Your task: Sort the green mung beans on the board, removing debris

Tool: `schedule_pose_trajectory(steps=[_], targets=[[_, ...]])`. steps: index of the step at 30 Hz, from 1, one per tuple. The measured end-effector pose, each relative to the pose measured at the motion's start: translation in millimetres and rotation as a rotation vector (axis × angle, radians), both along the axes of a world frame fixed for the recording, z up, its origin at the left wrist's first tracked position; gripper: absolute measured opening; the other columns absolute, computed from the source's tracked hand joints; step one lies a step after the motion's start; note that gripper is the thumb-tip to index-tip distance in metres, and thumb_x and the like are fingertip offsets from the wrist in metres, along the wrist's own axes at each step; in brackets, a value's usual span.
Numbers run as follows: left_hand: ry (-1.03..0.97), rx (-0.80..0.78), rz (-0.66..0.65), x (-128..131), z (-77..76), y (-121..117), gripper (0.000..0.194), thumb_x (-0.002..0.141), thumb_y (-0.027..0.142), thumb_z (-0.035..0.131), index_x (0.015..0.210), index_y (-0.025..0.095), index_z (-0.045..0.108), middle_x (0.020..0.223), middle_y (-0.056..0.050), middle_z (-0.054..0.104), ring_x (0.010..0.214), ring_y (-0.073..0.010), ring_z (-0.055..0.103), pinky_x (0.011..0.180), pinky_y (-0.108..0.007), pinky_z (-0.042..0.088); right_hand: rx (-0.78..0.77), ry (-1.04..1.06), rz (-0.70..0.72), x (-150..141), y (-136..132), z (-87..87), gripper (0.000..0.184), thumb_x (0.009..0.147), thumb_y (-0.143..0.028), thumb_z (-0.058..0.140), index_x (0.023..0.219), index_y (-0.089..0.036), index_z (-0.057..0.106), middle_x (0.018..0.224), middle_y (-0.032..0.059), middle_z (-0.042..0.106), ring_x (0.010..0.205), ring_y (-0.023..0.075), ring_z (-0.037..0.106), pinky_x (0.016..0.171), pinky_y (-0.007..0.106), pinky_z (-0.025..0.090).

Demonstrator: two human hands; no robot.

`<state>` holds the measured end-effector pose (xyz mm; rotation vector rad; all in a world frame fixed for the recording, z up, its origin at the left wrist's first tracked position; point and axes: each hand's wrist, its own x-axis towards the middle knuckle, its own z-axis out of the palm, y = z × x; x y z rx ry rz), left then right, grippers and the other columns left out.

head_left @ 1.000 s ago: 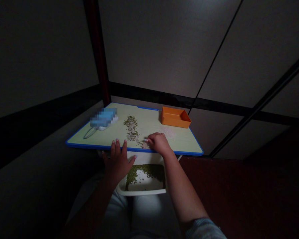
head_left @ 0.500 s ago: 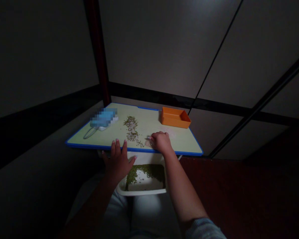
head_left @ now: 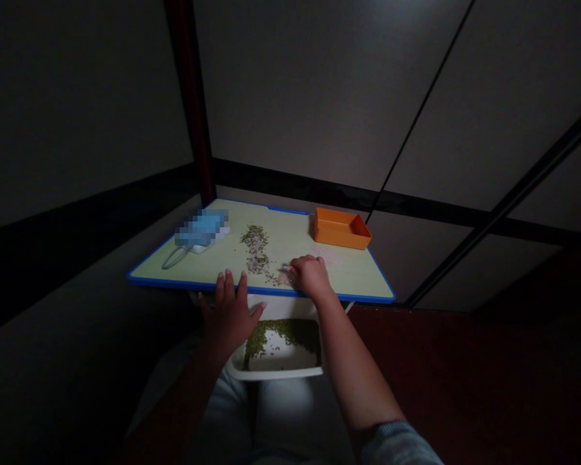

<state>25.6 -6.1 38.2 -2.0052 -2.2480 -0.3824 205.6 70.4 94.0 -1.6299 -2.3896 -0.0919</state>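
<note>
My left hand (head_left: 230, 316) has its fingers spread, the tips resting at the near blue edge of the table (head_left: 213, 261). My right hand (head_left: 310, 274) is closed in a pinch low over the tabletop, near that same edge. A small whitish tip shows at its fingers; what it is cannot be made out. Just left of it, a strip of small green grains (head_left: 256, 240), like mung beans, runs across the table mixed with pale bits. Below the edge, between my forearms, a white tub (head_left: 281, 374) holds more green grains (head_left: 300, 330), heaped along its far side.
An orange open box (head_left: 341, 232) stands at the table's back right corner. On the left lies a blurred-out blue item (head_left: 202, 227) with a grey loop (head_left: 177, 258). Dark wall panels (head_left: 329, 97) rise behind; reddish floor (head_left: 416, 374) shows at right.
My right hand has shifted slightly to the left, closer to the strip of grains. My left hand has stayed in place.
</note>
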Motion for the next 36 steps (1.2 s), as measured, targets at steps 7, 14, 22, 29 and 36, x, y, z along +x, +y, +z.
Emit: schedule_pose_trajectory(steps=[7,14,22,29,36], targets=[[-0.011,0.007,-0.008,-0.3,-0.8,-0.5,0.074,0.085,0.052,0.039,0.148,0.017,0.022,0.158,-0.019,0.013,0.146,-0.0338,0.01,0.107,-0.069,0.017,0.004,-0.002,0.021,-2.9,0.6,0.2,0.029,0.096,-0.037,0.043,0.093,-0.022,0.067,0.096,0.0075,0.069,0.097,0.0198,0.055,0.081,0.032,0.03],[-0.01,0.017,-0.006,-0.9,-3.1,0.4,0.074,0.085,0.053,0.038,0.148,0.018,0.021,0.158,-0.019,0.014,0.146,-0.0342,0.01,0.108,-0.069,0.017,-0.031,0.018,0.058,-1.2,-0.9,1.4,0.027,0.096,-0.037,0.044,0.094,-0.022,0.067,0.098,0.0071,0.069,0.098,0.0197,0.054,0.082,0.032,0.03],[-0.018,0.009,-0.005,-0.4,-1.1,-0.1,0.074,0.085,0.053,0.038,0.148,0.018,0.021,0.158,-0.018,0.013,0.146,-0.0336,0.009,0.108,-0.069,0.015,-0.043,0.04,0.107,-0.7,-0.9,0.1,0.029,0.096,-0.039,0.044,0.092,-0.022,0.068,0.096,0.0062,0.069,0.096,0.0191,0.055,0.081,0.03,0.03],[-0.014,0.002,-0.001,-0.1,-0.4,-0.6,0.074,0.085,0.053,0.038,0.148,0.018,0.023,0.158,-0.019,0.013,0.146,-0.0336,0.01,0.108,-0.069,0.016,-0.05,0.094,0.125,1.5,-0.8,-0.2,0.029,0.096,-0.038,0.045,0.092,-0.022,0.068,0.096,0.0056,0.07,0.096,0.0187,0.055,0.08,0.029,0.03],[-0.016,0.02,-0.007,-1.3,-2.5,-0.7,0.074,0.085,0.053,0.038,0.148,0.018,0.022,0.158,-0.018,0.013,0.146,-0.0331,0.009,0.109,-0.068,0.015,-0.064,0.131,0.164,4.9,0.3,-0.4,0.025,0.096,-0.036,0.047,0.092,-0.022,0.068,0.095,0.0036,0.07,0.097,0.0175,0.055,0.081,0.029,0.029]])
